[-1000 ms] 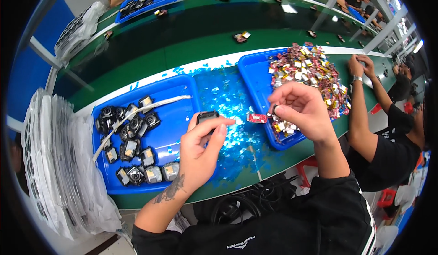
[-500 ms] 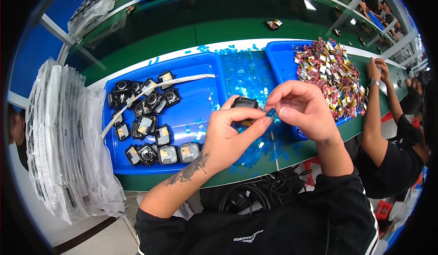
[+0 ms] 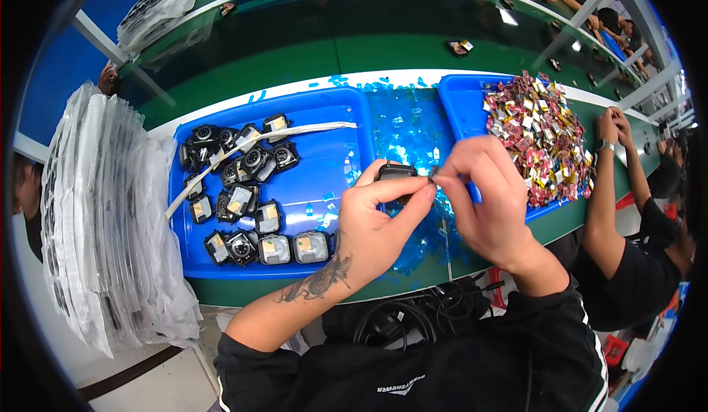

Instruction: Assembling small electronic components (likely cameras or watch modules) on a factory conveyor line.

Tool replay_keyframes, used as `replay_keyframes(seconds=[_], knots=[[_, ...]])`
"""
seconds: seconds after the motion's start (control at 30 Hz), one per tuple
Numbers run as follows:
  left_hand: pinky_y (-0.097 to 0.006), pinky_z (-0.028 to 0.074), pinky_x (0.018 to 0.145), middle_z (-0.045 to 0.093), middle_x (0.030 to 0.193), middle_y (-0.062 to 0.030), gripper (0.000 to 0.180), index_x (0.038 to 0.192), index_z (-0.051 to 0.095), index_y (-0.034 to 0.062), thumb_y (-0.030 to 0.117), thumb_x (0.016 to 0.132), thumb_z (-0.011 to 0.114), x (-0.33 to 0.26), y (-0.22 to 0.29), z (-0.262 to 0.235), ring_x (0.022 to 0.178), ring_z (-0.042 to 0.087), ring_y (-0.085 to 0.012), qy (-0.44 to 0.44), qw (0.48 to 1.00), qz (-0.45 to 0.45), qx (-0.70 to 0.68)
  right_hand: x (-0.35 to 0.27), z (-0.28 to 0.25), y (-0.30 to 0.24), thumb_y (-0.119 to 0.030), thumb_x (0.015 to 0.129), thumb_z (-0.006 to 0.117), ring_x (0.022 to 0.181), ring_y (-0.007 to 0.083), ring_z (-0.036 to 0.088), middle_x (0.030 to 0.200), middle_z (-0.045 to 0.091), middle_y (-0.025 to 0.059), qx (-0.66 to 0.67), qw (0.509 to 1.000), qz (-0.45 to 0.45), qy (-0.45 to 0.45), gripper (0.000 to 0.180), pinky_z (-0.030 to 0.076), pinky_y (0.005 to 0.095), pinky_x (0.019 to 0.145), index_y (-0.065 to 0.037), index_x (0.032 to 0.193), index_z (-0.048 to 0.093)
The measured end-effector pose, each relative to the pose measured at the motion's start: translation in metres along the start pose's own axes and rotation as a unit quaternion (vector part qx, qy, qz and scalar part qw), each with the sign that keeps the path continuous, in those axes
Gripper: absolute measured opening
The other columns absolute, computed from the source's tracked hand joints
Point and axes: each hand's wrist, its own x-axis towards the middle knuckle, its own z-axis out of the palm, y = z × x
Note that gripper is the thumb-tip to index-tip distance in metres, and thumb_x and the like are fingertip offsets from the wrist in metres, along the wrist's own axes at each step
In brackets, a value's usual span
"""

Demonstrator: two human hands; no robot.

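My left hand is curled around a black watch case, whose top edge shows above the thumb and forefinger; the rest is hidden by the hand. Its thumb and forefinger tips press together right at my right hand's fingertips. My right hand is closed in a pinch on a small dark piece between the two hands; its kind is too small to make out. Under both hands lies a scatter of small blue film pieces.
On the left, a blue tray holds several watch cases and a long pale strip. A second blue tray on the right carries a heap of small red, white and yellow parts. Stacked clear plastic trays stand far left; a co-worker's arm is at right.
My right hand has turned and its fingers have closed more tightly at the left fingertips. The small blue piece seen there before no longer shows as blue. The whole view has shifted slightly.
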Motion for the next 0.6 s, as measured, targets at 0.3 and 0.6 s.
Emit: replay_keyframes(seconds=[0.3, 0.6], knots=[[-0.025, 0.047, 0.079, 0.07, 0.095, -0.0098, 0.018, 0.101, 0.07, -0.0061, 0.007, 0.091, 0.063, 0.007, 0.003, -0.005, 0.085, 0.06, -0.0103, 0.02, 0.948, -0.161, -0.274, -0.01, -0.01, 0.026, 0.001, 0.083, 0.066, 0.065, 0.0159, 0.059, 0.083, 0.063, 0.0089, 0.036, 0.983, 0.121, -0.135, 0.012, 0.046, 0.0291, 0.057, -0.003, 0.094, 0.066], [-0.023, 0.046, 0.078, 0.068, 0.095, -0.0058, 0.019, 0.103, 0.07, -0.0049, 0.008, 0.091, 0.065, 0.005, 0.006, -0.007, 0.088, 0.059, -0.0084, -0.063, 0.93, -0.209, -0.295, -0.003, 0.001, 0.022, 0.004, 0.086, 0.064, 0.094, 0.0153, 0.063, 0.101, 0.063, 0.0092, 0.482, 0.837, 0.235, -0.109, 0.017, 0.055, 0.0262, 0.081, 0.004, 0.103, 0.065]])
